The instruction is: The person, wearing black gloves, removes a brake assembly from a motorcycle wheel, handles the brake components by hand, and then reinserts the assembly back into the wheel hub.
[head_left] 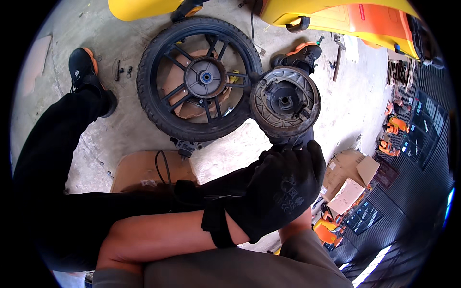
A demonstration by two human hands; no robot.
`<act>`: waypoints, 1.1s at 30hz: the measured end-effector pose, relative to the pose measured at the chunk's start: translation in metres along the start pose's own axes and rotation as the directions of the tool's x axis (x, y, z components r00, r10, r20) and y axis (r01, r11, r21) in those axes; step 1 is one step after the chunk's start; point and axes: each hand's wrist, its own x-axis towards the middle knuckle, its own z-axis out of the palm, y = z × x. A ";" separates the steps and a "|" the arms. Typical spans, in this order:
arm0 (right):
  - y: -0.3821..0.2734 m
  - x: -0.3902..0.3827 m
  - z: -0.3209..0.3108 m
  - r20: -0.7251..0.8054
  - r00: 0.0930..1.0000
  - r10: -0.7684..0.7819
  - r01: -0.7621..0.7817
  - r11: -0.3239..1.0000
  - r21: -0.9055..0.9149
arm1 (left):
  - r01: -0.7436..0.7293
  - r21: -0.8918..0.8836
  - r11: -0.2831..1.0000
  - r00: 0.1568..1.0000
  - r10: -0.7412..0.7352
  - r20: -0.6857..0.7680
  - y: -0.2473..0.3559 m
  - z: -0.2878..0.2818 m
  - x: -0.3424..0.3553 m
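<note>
My left hand [278,194], in a black glove, reaches across from the lower left with its fingers curled. What those fingers hold is hidden behind the glove. My right forearm [297,225] rises behind it, and the right hand is mostly covered, its grip not visible. Just beyond the gloves, a round metal brake plate with brake shoes [285,102] faces up, raised above the floor. Its lower rim is close to the gloves, and what supports it is hidden. Left of it lies a black spoked wheel with a tyre [151,98], its hub [205,77] showing in the middle.
Cardboard [153,168] lies below the wheel, and an open carton [348,175] stands at right. A hammer [338,57] and small loose parts [120,71] lie on the concrete. Yellow-orange vehicle bodywork [336,21] is at the top. My feet flank the wheel.
</note>
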 end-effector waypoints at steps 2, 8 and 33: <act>-0.003 0.006 0.000 0.016 1.000 0.003 -0.003 1.000 -0.019 | 0.058 -0.003 0.998 0.998 -0.058 -0.012 -0.005 -0.006 0.001; -0.004 0.021 -0.001 0.027 0.999 -0.032 0.034 0.996 -0.080 | 0.172 -0.057 0.984 0.983 -0.175 -0.059 -0.014 0.007 0.009; -0.009 0.038 0.009 -0.003 0.994 -0.111 0.105 0.947 -0.305 | 0.179 0.082 0.980 0.974 -0.164 -0.155 -0.018 0.023 0.003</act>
